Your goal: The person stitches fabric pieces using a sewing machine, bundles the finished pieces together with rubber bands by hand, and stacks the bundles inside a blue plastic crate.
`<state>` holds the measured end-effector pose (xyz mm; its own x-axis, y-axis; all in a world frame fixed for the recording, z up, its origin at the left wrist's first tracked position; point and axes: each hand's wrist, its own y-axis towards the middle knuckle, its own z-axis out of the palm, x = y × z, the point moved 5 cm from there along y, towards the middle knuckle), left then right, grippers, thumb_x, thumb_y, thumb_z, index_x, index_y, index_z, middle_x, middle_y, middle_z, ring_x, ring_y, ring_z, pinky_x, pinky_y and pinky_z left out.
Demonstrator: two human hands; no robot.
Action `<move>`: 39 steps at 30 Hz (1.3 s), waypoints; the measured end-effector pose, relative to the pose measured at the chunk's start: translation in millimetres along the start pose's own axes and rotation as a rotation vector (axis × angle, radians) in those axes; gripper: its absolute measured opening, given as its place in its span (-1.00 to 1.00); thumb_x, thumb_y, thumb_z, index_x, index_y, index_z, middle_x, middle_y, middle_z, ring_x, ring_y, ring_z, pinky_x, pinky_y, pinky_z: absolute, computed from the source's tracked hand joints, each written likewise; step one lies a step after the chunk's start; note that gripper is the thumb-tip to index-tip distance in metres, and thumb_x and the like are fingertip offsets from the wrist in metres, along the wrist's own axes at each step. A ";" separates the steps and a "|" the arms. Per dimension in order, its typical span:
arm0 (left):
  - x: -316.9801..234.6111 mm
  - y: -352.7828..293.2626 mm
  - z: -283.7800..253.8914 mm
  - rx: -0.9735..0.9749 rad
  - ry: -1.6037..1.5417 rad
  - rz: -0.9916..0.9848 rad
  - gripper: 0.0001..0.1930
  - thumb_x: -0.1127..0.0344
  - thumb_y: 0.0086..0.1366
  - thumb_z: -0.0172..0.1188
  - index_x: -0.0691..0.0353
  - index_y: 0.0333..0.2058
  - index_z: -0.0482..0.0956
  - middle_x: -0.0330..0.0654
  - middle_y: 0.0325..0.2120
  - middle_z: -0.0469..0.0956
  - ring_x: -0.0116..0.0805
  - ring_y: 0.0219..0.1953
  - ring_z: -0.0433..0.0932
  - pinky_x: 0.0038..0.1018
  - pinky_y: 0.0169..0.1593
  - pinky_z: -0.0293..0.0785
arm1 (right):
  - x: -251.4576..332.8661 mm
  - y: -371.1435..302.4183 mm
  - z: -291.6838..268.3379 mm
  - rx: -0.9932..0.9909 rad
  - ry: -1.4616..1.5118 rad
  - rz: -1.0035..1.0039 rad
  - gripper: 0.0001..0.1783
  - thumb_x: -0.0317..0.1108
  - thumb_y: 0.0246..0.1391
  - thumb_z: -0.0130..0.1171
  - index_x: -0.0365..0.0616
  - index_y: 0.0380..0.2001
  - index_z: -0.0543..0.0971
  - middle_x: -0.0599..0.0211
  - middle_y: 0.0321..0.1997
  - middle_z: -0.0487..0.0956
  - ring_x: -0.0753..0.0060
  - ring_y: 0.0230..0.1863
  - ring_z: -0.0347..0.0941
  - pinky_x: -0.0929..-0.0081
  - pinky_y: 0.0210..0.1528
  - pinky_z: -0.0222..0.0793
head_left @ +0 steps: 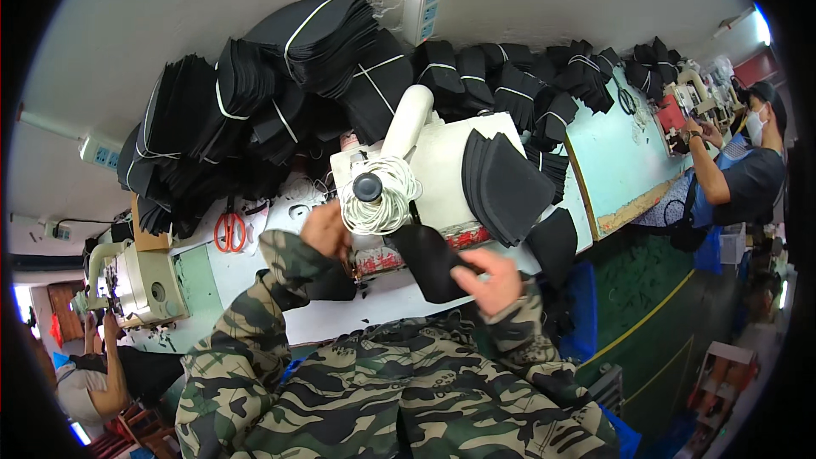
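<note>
In front of me stands a white sewing machine (438,149) with a red, worn front edge. From its front hangs a curved black fabric piece (425,259). My right hand (491,282) grips that piece's right edge between thumb and fingers. Left of the machine head, my left hand (325,231) is bent downward, its fingertips partly hidden beside the needle area. Below it lies another dark piece (331,286). A fanned stack of black cut pieces (503,189) rests on the machine bed, to the right. Coiled white cord (387,204) sits on the machine head around a black knob (367,187).
Tied bundles of black pieces (319,42) are heaped along the wall. Orange-handled scissors (229,231) lie on the table at left. A blue bin (582,310) stands below the table's right side. Co-workers sit at machines far right (739,170) and far left (102,374).
</note>
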<state>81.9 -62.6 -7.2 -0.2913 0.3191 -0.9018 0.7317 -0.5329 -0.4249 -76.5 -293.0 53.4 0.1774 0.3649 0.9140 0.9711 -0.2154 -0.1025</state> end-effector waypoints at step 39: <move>44.5 -41.5 14.6 0.457 -0.231 -0.371 -0.75 0.33 0.24 0.09 0.39 -0.19 0.50 -0.27 -0.34 0.54 -0.59 -0.33 0.45 -0.59 -0.17 0.36 | 108.0 52.9 0.8 -0.319 0.089 -0.354 -0.78 -0.49 -0.02 0.13 -0.35 -0.26 0.52 0.19 -0.39 0.59 0.43 -0.33 0.51 0.56 -0.23 0.38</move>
<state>29.5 -37.7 -30.8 -0.6378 0.3971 -0.6599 0.2338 -0.7166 -0.6572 -5.9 -264.3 146.4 -0.1832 0.3898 0.9025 0.8694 -0.3644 0.3339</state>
